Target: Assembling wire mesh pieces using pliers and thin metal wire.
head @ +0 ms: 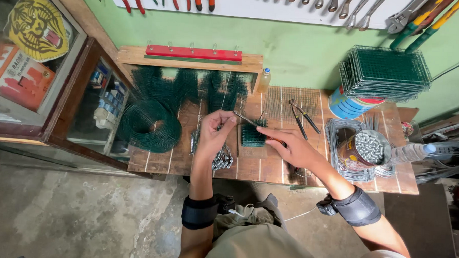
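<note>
A: What is the left hand (212,133) doing?

B: It is raised over the wooden workbench (258,168), fingers pinched around the tip of a thin metal tool (246,119) that slants toward the right hand.

A: And the right hand (290,146)?

B: Closed on the other end of that tool, where an orange handle just peeks out under the fingers (most of it is hidden). The index finger points along the shaft.

A: What lies beneath the tool?

B: A small block of folded green wire mesh (252,135), flat on the bench between the two hands. The tool's tip is just at its upper edge; whether they touch I cannot tell.

A: Anything else close by?

B: A heap of grey metal clips (221,159) under the left wrist, a pair of pliers (303,116) beyond the right hand, a roll of green wire (151,123) to the left, and a tin of silvery screws (369,147) to the right. A stack of green mesh panels (386,72) sits at the far right corner.
</note>
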